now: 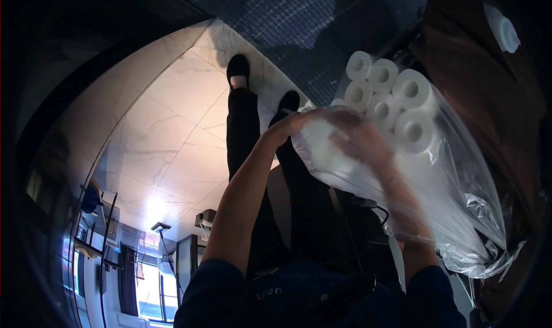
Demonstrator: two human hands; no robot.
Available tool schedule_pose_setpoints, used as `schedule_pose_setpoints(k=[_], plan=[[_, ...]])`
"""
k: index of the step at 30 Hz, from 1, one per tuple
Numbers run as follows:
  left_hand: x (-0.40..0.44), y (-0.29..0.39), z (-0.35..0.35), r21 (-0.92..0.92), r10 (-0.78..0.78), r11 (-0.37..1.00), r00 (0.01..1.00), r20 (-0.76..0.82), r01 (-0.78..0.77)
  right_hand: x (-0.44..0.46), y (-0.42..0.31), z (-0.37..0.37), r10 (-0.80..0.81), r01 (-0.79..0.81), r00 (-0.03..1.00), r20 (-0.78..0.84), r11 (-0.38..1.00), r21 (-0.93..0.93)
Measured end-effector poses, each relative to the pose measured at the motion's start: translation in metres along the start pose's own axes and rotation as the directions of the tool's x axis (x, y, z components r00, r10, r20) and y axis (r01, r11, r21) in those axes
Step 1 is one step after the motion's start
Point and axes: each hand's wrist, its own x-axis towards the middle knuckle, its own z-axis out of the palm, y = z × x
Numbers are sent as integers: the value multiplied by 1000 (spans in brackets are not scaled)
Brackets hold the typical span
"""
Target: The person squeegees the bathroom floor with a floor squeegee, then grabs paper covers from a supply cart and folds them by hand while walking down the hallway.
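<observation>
A large clear plastic bag [460, 173] lies at the right, with several white paper rolls [412, 87] standing in it, their hollow ends facing up. My left hand [296, 123] is at the left edge of the bag, its fingertips hidden by the plastic. Seen through the film, my right hand [359, 138] reaches inside the bag, just left of the rolls. It is blurred, and its finger position is unclear. Something white [325, 150] shows through the plastic below my hands.
Brown cloth [471, 69] hangs at the right, with a white object [502, 29] on it. A dark textured mat [276, 23] covers the top. Pale marble-patterned floor [167, 121] extends left. A mop [161, 228] stands near the window [155, 290].
</observation>
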Motion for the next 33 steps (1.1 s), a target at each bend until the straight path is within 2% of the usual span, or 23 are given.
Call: schedule_pose_setpoints(k=[2,4,5,8,9,12,15,18,21,24,27,30,31,33], plan=[[7,-4,-1,-24,-68,997,997,-20,68,-2,5,-2,27,-30,999,21,984,174],[-1,-8,-3,-318,1,948,999,44,13,0,4,-6,39,-38,999,-1,974,221],[-6,-9,-2,-456,42,890,997,68,-6,2,-1,-11,37,-30,999,-34,982,185],[-6,-25,0,-572,69,818,998,-5,-59,6,-8,-16,110,-103,993,-43,984,143],[-4,-29,0,-537,71,841,997,0,-60,7,-9,-16,149,-144,988,-31,980,140],[-10,-15,6,-442,65,895,998,14,-52,9,-3,-11,-69,64,993,-100,997,-51],[-8,-10,7,-391,46,920,999,23,-33,8,-3,-11,-50,49,994,-93,999,-14],[-3,-12,6,-407,67,912,997,28,-50,8,-12,-20,18,-12,998,-68,996,93],[3,-21,4,-509,106,857,994,16,-84,11,-19,-23,217,-219,975,40,974,57],[11,-29,0,-586,127,801,991,-35,-124,-3,-26,-21,202,-191,971,-125,977,93],[25,-39,-4,-551,132,821,989,-72,-149,-20,-22,-10,173,-206,942,-289,974,-90],[35,-39,-6,-474,152,866,987,-58,-161,-41,-7,-2,-42,-67,876,-481,976,-208],[30,-29,-5,-450,146,880,988,-54,-154,-48,-8,-1,6,-57,867,-499,995,-87],[26,-19,-2,-402,142,903,988,-62,-155,-62,-15,-11,175,-140,890,-421,984,112]])
